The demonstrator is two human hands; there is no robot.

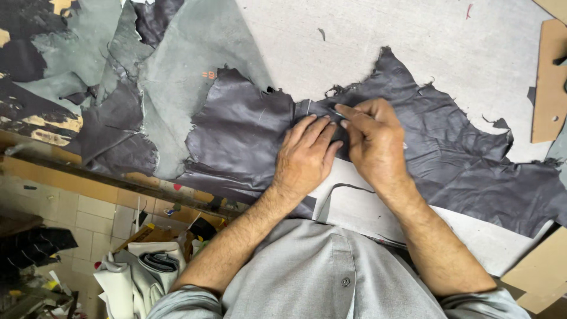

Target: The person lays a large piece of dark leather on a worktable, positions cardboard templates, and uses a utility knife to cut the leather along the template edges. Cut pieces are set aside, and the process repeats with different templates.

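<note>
A dark purple-grey leather hide [236, 136] with ragged edges lies spread across a pale worktable [413, 41]. My left hand [304, 156] rests flat on the hide, fingers together, pressing it down. Right beside it my right hand [375, 139] pinches a thin metal tool [338, 113], its tip touching the leather just past my left fingertips. A curved cut edge [342, 189] shows in the hide below my hands, with pale table visible through it.
Grey-green and dark hides [177, 65] are piled at the table's left. Brown cardboard pieces [549, 82] lie at the right edge and near corner [540, 272]. Below the table's left edge, a tiled floor holds rolled material [142, 266] and scraps.
</note>
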